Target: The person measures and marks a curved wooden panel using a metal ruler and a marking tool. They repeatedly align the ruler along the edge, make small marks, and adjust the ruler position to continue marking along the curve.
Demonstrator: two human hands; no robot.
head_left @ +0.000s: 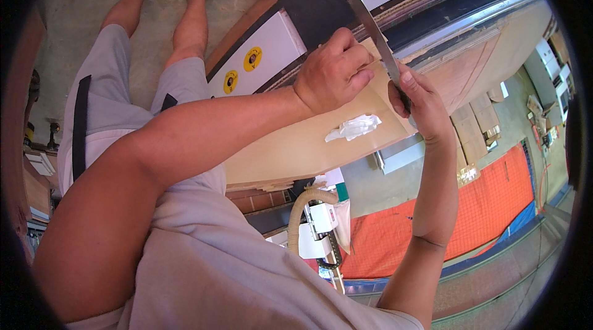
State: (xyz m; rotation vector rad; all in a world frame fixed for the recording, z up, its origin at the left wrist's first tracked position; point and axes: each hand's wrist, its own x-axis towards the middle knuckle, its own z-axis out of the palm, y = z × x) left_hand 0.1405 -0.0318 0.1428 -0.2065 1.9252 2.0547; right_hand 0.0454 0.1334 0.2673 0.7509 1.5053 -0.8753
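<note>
- A pale wooden board [296, 151] is spanning the centre of the frame, a crumpled white tissue [355, 127] lying on it.
- An orange sheet [488, 188] is spreading at lower right; concrete floor [170, 6] is showing at upper left.
- Two round yellow stickers [252, 59], left of centre, are bearing dark print on a white panel [275, 45].
- Above centre-right, the right hand [425, 100] is gripping a long-bladed knife [376, 33].
- The left hand [333, 72] is making a loose fist beside it; contact is hard to tell.
</note>
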